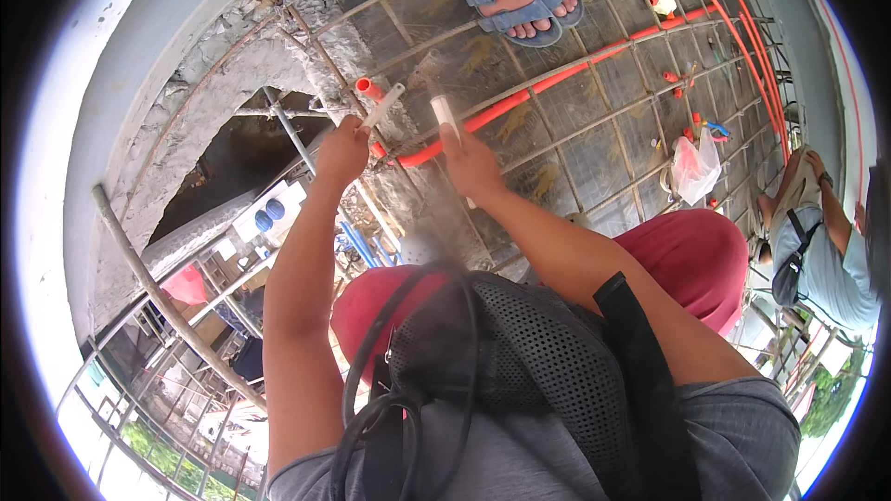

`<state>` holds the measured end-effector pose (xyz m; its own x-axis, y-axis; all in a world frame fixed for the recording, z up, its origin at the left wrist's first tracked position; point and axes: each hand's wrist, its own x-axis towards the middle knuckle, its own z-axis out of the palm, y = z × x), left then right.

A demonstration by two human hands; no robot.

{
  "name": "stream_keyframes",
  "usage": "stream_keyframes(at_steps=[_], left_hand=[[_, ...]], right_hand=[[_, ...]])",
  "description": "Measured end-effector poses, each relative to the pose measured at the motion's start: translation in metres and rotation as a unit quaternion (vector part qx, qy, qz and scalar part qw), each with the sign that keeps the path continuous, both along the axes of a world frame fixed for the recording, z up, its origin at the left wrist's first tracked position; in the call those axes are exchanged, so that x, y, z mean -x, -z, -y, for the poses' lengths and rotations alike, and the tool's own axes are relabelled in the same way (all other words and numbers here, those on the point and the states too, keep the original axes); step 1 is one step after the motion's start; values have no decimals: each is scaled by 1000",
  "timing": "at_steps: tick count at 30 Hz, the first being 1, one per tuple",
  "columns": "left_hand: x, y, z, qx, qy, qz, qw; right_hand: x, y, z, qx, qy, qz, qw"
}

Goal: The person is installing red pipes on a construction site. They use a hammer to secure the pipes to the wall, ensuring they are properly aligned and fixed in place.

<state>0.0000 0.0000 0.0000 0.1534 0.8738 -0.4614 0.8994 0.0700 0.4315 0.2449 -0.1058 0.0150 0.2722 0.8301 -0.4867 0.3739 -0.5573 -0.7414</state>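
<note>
My left hand [343,150] is closed around a narrow pale bar [382,104] with a rounded end and a small hole in it; its kind does not show. Just beyond that hand an open-ended orange pipe [369,89] sticks up by the edge of broken concrete. A white stick-like piece [442,109] rises from my right hand [471,163], whose fingers wrap round it. Near this hand, a long orange conduit [501,113] runs over the dark panels among the rebar [575,141].
A person's sandalled feet [531,7] stand on the rebar ahead. At left gapes a hole [227,153] in the concrete, with a wooden pole [153,278] below it. A plastic bag [694,167] lies at right, and another person [826,260] crouches beyond it.
</note>
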Motion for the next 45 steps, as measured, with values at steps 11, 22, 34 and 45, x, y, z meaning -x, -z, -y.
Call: stream_keyframes(at_steps=[11, 22, 34, 45], left_hand=[[-15, -14, 22, -61, 45, -52, 996], [-16, -16, 22, -57, 45, -51, 996], [-23, -20, 15, -56, 36, -58, 996], [-21, -14, 14, -41, -6, -41, 998]], right_hand=[[34, -7, -8, 32, 31, 42, 998], [33, -10, -14, 43, 25, 38, 998], [28, -5, -27, 92, 20, -21, 995], [30, -30, -28, 113, 26, 7, 993]])
